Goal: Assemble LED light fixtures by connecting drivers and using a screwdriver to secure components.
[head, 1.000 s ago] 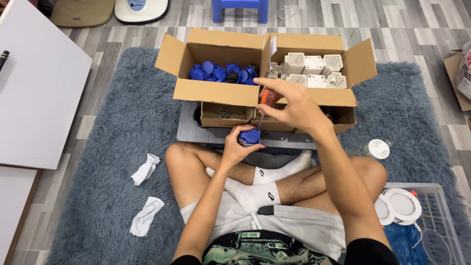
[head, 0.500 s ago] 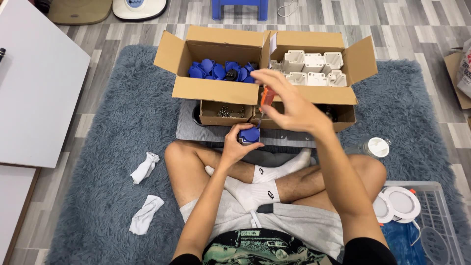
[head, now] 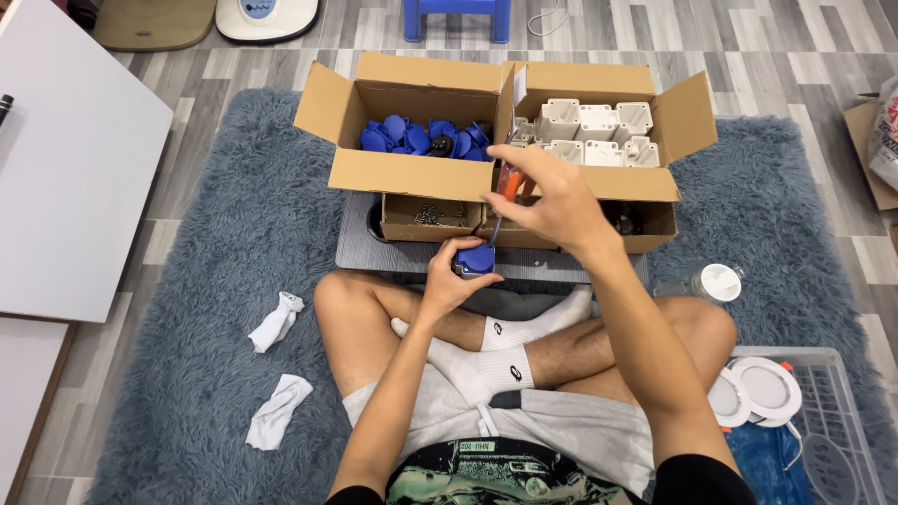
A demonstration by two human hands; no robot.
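Blue plastic fills the scene's centre: a person seated cross-legged on a shaggy grey rug (head: 215, 271) grips a small blue socket part (head: 477, 258) in the left hand (head: 449, 281), fingers curled around it just above the knees. The right hand (head: 552, 201) is closed around a screwdriver (head: 505, 192) with an orange handle, its thin shaft pointing down so that the tip meets the top of the blue part. Just beyond the hands stand two open cardboard boxes side by side: the left box (head: 412, 173) holds a heap of matching blue parts (head: 426, 138), the right box (head: 645, 182) rows of white plastic housings (head: 599, 131). A smaller open carton (head: 430, 220) with screws sits in front of them on a grey board (head: 360, 248). Two crumpled white cloths (head: 276, 369) lie on the rug at near left. Round white lamp fittings (head: 762, 393) rest in a clear crate at near right.
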